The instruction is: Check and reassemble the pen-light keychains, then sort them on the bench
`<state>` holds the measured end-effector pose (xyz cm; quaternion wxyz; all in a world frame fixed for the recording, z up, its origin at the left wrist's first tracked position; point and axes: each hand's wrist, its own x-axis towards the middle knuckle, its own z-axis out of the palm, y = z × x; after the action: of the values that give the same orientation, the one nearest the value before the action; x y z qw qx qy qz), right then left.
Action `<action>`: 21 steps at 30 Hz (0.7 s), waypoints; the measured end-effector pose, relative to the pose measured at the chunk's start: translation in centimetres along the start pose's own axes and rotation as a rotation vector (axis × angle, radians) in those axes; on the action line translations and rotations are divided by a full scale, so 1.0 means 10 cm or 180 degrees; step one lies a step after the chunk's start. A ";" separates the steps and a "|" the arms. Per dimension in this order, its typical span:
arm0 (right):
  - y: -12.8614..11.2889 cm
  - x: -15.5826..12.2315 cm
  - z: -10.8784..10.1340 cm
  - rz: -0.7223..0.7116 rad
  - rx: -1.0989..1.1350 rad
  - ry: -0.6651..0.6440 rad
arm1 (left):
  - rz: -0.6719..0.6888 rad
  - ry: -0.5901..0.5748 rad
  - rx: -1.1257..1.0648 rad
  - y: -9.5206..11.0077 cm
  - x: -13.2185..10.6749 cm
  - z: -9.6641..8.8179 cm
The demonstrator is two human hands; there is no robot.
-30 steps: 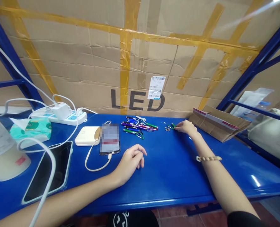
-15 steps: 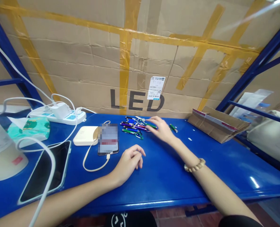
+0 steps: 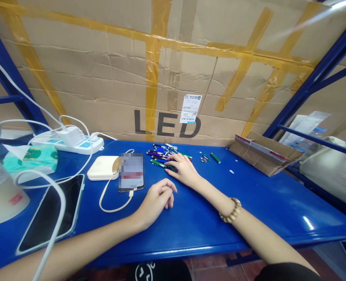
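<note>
A pile of small pen-like metal tubes in blue, purple, green and black, some with carabiner clips, lies at the back middle of the blue table. Over the pile's near right side is my right hand, its fingers spread and its thumb apart. The fingers cover part of the pile, and what they touch is hidden. A single green tube lies apart, right of that hand, with a small green clip beside it. My left hand rests on the table nearer to me, fingers loosely bent, with nothing visible in it.
Left of the pile, a phone is cabled to a cream power bank. Further left are a larger phone, a tissue pack, a cup and a power strip. An open cardboard box stands at the right.
My right hand has moved left and slightly toward me over the pile, uncovering the green clip and small bits beside the lone green tube. My left hand stays in place.
</note>
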<state>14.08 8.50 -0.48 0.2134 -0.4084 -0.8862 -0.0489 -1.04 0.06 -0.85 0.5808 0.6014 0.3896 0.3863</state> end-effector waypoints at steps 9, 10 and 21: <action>-0.06 -0.02 -0.08 0.0454 -0.0053 0.0124 | 0.0080 0.0378 0.0114 0.06 0.04 -0.07; -0.06 -0.03 -0.10 0.0452 -0.0046 0.0078 | 0.0126 0.0474 0.0122 0.06 0.05 -0.09; -0.01 -0.16 -0.27 0.0245 0.0105 -0.0364 | 0.0448 0.0719 0.1108 0.13 0.00 -0.10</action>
<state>15.86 6.64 1.33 0.1709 -0.4408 -0.8812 -0.0026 -1.95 0.47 0.46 0.3924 0.6712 0.4701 0.4177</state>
